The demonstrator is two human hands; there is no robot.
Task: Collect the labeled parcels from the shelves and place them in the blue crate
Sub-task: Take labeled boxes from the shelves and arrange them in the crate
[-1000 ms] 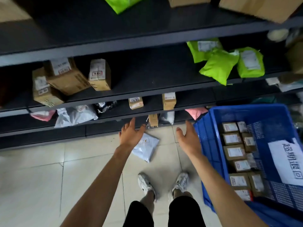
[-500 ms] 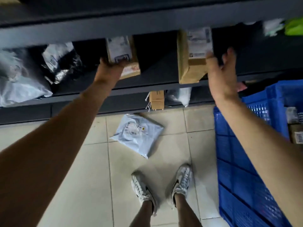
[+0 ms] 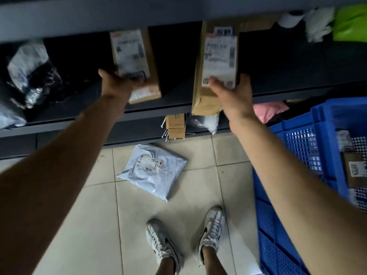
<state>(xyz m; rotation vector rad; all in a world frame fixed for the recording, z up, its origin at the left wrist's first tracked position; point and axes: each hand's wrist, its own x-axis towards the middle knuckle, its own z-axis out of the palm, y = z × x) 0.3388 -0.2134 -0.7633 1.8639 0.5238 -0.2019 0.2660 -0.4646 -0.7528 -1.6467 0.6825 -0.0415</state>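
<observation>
Left hand (image 3: pixel 119 84) curled round lower end of small labeled box (image 3: pixel 135 62); right hand (image 3: pixel 232 96) clasping taller labeled box (image 3: pixel 216 64), which overhangs dark shelf (image 3: pixel 174 108) edge. Risk: one-handed grips near box ends, so either could slip. Blue crate (image 3: pixel 294 139) at right, parcels inside. Grey mailer (image 3: pixel 153 171) on floor by feet, a trip hazard.
</observation>
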